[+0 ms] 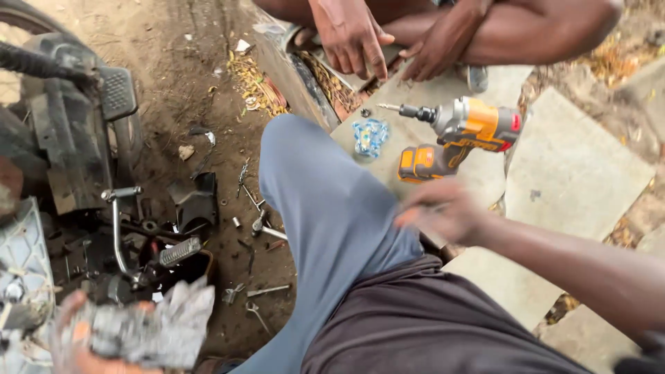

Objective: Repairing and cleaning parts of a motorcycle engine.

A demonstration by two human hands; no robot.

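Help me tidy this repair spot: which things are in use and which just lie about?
In use:
- grey rag in left hand
- right hand, blurred, near the orange power driver

Lying about:
- hand tools on the dirt
- blue wrapper

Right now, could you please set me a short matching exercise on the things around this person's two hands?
Things:
1. power driver
2. crumpled grey rag
3. blue chain-like bundle
4. loose metal tools

Places:
a. gripped in the left hand, lower left
b. scattered on the dirt beside the motorcycle
c. lying on the concrete slab, beyond the blurred right hand
d. on the slab edge, just past the person's blue-trousered knee

Pairs: 1-c, 2-a, 3-d, 4-b
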